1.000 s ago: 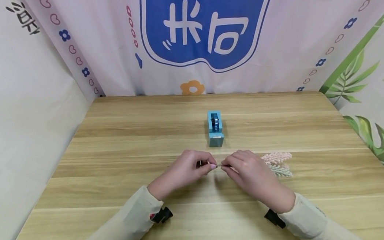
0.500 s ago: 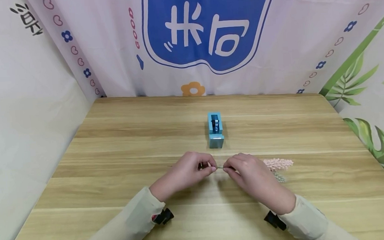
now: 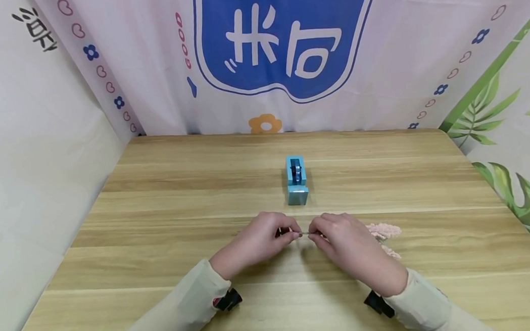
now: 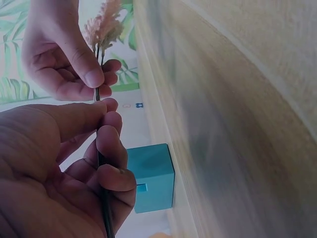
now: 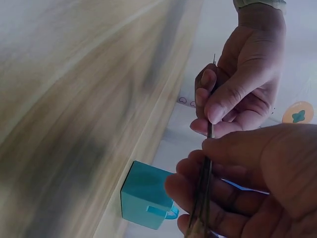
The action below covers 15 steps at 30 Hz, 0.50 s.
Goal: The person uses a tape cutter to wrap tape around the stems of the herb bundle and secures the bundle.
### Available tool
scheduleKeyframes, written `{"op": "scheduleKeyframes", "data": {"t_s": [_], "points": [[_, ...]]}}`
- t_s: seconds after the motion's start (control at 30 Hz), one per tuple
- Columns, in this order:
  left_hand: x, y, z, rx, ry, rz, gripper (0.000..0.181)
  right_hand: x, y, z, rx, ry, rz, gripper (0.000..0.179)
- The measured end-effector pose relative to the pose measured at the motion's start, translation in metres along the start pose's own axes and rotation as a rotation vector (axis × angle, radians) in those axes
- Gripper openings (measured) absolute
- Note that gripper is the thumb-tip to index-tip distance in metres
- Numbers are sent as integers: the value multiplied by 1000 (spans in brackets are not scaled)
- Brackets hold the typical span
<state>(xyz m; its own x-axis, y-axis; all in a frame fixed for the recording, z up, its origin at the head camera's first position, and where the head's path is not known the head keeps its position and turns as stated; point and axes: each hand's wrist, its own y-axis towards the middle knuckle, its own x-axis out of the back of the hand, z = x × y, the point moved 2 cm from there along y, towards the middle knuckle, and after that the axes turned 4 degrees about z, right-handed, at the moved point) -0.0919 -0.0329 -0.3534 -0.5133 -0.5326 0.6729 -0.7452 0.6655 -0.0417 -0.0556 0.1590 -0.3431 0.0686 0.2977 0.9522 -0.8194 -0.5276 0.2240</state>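
Pinching thin dark stems (image 4: 106, 210) between curled fingers and thumb, the left hand (image 3: 256, 241) and the right hand (image 3: 353, 248) work close together above the worktop (image 3: 166, 186), pink blooms (image 3: 384, 230) jutting past the right, while a blue tape dispenser (image 3: 297, 197) holding a roll (image 3: 298, 174) stands beyond both hands, before a curtain (image 3: 159, 81) lettered "GOOD."

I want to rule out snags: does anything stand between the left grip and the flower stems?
Nothing visible: the left grip pinches the stems, and the right grip holds them nearer the flower heads. The tape dispenser stands beyond both.
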Motion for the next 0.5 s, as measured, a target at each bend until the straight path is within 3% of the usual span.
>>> {"op": "scheduleKeyframes", "data": {"t_s": [0.5], "points": [[-2,0,2,30,30,-32,14,-5,1,-2,-11,14,4,5]]}}
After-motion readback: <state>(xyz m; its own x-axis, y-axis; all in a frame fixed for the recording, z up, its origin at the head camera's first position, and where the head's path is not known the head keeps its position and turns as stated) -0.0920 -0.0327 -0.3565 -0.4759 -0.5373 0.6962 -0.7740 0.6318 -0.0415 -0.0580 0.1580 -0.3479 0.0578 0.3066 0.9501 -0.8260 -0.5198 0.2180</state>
